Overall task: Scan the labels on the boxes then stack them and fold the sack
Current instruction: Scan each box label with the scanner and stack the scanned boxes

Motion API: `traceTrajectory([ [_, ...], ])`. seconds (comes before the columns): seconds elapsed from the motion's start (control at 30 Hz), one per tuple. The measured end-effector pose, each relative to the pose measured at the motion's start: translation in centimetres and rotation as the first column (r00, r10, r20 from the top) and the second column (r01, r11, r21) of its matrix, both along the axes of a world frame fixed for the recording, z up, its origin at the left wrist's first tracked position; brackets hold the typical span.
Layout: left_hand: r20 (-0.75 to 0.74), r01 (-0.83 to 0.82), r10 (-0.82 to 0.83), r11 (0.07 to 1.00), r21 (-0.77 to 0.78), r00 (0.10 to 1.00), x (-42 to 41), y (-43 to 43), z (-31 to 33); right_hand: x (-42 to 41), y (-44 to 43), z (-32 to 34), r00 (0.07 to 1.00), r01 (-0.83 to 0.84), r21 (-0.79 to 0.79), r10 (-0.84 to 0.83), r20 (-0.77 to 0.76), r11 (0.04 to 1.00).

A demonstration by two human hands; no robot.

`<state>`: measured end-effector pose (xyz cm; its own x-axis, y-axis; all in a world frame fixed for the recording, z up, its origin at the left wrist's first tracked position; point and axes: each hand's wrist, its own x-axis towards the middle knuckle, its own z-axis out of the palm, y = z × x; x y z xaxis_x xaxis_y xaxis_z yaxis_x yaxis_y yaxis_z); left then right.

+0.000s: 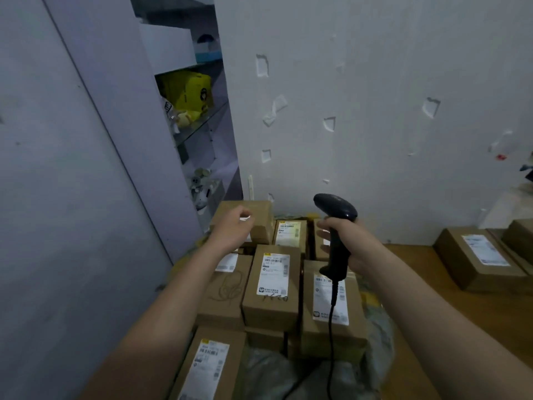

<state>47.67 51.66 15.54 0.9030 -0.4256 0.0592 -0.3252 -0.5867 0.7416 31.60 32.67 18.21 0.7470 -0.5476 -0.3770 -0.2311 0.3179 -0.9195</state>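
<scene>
— Against the foot of the white wall [375, 96], is that where the boxes [272, 284] are?
— Yes, heaped close together on the crumpled sack [377, 336], which shows at the pile's near and right edges.
— Which step is in hand, do you reckon?
— Scanning, I'd say. The right hand [350, 243] is wrapped round the grip of a dark corded scanner [336, 226], held upright above the pile. Its head isn't tipped down at any label. The left hand [230, 229] reaches to the back-left box [264, 226], which shows only plain cardboard. The fingers are curled and blurred, so I cannot tell whether they have hold of it.
— What does the next move call for?
— Probably turning that box until its label shows, then tilting the scanner's head down onto the barcode. Stacking and folding look a long way off. Nothing is stacked neatly yet, and the sack is pinned under the load.
— How many boxes?
— I count seven in the heap, with edges of two or so more beneath. At least five show white labels [274, 272] face up. Well apart to the right, on the wooden surface [415, 254], sit at least two further boxes [476, 261], one of them labelled. I can't say whether that surface is a counter or the floor. There's one scanner and one sack.
— Anything beyond that?
— A shelf unit [199, 125] on the left, with a yellow carton [187, 90] on it.
</scene>
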Motion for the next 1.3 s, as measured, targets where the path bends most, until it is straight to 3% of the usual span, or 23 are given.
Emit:
traceTrajectory([
  [0.23,-0.002,0.012,-0.012,1.000,-0.010,1.000,-2.5,-0.8,1.1,-3.5,-0.6,1.5,0.999,-0.042,-0.140,0.040,-0.017,0.989],
  [0.53,-0.003,0.157,-0.157,0.987,-0.016,0.988,-2.7,-2.2,3.6,-5.3,0.6,4.5,0.999,-0.031,-0.349,0.016,-0.044,0.937],
  [0.93,-0.049,0.209,-0.213,0.975,-0.076,0.976,-2.6,-2.2,2.3,-7.3,1.7,4.3,0.994,0.076,-0.386,-0.099,-0.041,0.919],
  [1.3,-0.013,0.225,-0.226,0.973,-0.045,0.974,-5.6,-7.7,2.5,-10.4,-2.7,3.7,0.991,0.129,-0.357,-0.130,0.021,0.925],
])
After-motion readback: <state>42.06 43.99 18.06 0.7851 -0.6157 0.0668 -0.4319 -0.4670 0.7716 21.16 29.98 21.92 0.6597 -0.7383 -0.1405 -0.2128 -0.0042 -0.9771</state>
